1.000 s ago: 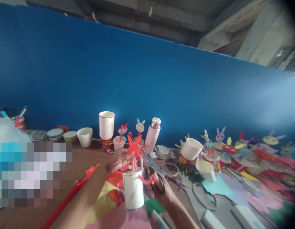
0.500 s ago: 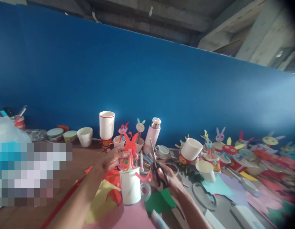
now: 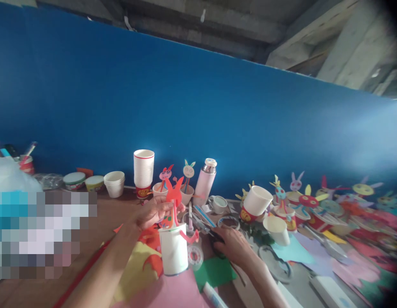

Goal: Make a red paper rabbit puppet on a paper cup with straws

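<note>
My left hand (image 3: 152, 212) pinches a red paper rabbit head (image 3: 174, 194) on its pink-and-red stem. That stem rises out of a white paper cup (image 3: 173, 256), upright near the front. A red curled strip (image 3: 190, 236) sticks out from the cup's right side. My right hand (image 3: 237, 244) lies low over the black-handled scissors (image 3: 214, 234), its fingers closed around the handles. The blades point left and away, down among the things on the table. A tape roll (image 3: 195, 257) rests just right of the cup.
Behind stand a tall cup stack (image 3: 143, 171), two finished rabbit cups and a pink flask (image 3: 205, 183). Several paper-animal cups crowd the right. Green paper (image 3: 217, 273), yellow paper (image 3: 131, 273) and a glue stick (image 3: 214, 295) lie in front. A blue wall (image 3: 185, 98) closes the back.
My right hand has lowered the scissors from upright to the table. The cup, with the rabbit head in my left hand, has shifted slightly left.
</note>
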Tool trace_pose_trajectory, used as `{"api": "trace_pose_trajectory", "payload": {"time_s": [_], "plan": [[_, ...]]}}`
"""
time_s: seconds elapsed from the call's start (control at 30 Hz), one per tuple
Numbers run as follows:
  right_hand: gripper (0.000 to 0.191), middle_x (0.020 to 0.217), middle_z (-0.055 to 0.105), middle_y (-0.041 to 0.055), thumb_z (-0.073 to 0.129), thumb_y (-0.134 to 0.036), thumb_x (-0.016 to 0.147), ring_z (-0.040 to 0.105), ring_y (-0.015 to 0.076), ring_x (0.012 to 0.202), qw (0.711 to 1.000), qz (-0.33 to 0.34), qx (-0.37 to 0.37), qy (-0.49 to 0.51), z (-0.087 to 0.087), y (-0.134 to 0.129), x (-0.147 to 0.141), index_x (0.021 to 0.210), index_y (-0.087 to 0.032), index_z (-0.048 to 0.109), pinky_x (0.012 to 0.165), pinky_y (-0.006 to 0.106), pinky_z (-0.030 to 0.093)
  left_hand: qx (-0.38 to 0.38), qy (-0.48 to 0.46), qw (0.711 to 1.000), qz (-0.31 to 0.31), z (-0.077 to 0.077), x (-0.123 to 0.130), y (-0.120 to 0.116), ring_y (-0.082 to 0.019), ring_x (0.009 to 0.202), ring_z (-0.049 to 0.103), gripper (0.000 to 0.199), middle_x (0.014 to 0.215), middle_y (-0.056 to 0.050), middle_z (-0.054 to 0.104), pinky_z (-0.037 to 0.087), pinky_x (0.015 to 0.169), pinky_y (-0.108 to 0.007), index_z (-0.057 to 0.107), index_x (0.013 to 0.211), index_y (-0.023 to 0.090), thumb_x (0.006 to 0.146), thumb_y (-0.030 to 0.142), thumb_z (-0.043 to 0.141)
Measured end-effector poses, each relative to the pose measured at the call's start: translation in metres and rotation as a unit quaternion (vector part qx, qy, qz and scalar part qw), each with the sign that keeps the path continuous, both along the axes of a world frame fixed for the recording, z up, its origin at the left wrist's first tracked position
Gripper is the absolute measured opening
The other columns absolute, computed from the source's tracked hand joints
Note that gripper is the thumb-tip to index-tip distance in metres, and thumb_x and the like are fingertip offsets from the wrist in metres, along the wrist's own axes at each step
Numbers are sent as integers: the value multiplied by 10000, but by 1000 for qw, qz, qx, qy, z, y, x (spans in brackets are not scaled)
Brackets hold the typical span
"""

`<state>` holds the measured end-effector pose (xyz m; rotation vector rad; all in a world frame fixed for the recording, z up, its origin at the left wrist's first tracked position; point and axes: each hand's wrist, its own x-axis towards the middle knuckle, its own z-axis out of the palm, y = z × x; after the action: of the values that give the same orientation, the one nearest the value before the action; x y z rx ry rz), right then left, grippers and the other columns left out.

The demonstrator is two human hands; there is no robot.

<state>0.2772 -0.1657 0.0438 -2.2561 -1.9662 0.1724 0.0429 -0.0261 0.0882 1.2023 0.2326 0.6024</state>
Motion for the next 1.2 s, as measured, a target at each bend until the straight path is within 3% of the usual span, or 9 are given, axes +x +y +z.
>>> {"api": "trace_pose_trajectory", "payload": {"time_s": [0.1, 0.23, 0.37, 0.57, 0.8, 1.1, 1.2], "plan": [[202, 872, 626, 62, 511, -245, 715, 573, 217, 850, 1000, -1, 10, -1, 6, -1, -4, 863, -229, 648, 682, 268, 367, 2, -1, 1000, -3, 2, 2, -3, -227, 887, 598, 145, 910, -117, 677, 431, 783, -313, 676, 793, 126, 721, 222, 594], [221, 859, 631, 42, 450, -271, 793, 572, 174, 795, 979, 16, 151, 134, 15, 3, -15, 889, -222, 642, 686, 247, 387, 13, -3, 1000, -9, 1, 4, -5, -237, 912, 590, 171, 881, -97, 686, 405, 847, -344, 652, 564, 139, 710, 215, 606], [201, 862, 627, 28, 503, -262, 752, 561, 148, 720, 924, 25, 243, 293, 22, 14, -33, 896, -200, 630, 620, 222, 412, 3, 12, 1000, -7, -9, 8, -1, -232, 881, 600, 144, 887, -108, 683, 426, 812, -344, 682, 778, 128, 723, 233, 599], [257, 857, 629, 25, 582, -267, 690, 520, 121, 624, 878, 16, 239, 415, 28, 31, -52, 930, -181, 615, 574, 228, 425, -16, 14, 1000, -21, -17, 12, 0, -227, 863, 605, 184, 870, -119, 680, 440, 771, -335, 668, 856, 104, 733, 217, 592], [217, 726, 624, 21, 579, -309, 717, 484, 95, 539, 818, 16, 230, 527, 16, 46, -60, 861, -148, 602, 483, 198, 371, -4, 5, 999, -32, -12, 13, -4, -238, 895, 599, 164, 865, -113, 681, 425, 817, -365, 677, 841, 111, 729, 194, 590], [160, 629, 614, 8, 543, -297, 763, 483, 96, 532, 771, 7, 240, 590, 12, 50, -66, 739, -146, 587, 521, 206, 362, 5, 37, 999, -11, -7, 14, -7, -248, 857, 616, 214, 835, -119, 685, 428, 818, -368, 689, 843, 98, 699, 238, 617], [182, 656, 613, 16, 529, -325, 776, 525, 118, 586, 743, 5, 256, 618, 9, 50, -69, 759, -150, 575, 558, 221, 389, 4, 56, 998, -2, -7, 13, -9, -246, 849, 618, 222, 826, -121, 688, 427, 821, -371, 692, 840, 101, 684, 245, 628]]}}
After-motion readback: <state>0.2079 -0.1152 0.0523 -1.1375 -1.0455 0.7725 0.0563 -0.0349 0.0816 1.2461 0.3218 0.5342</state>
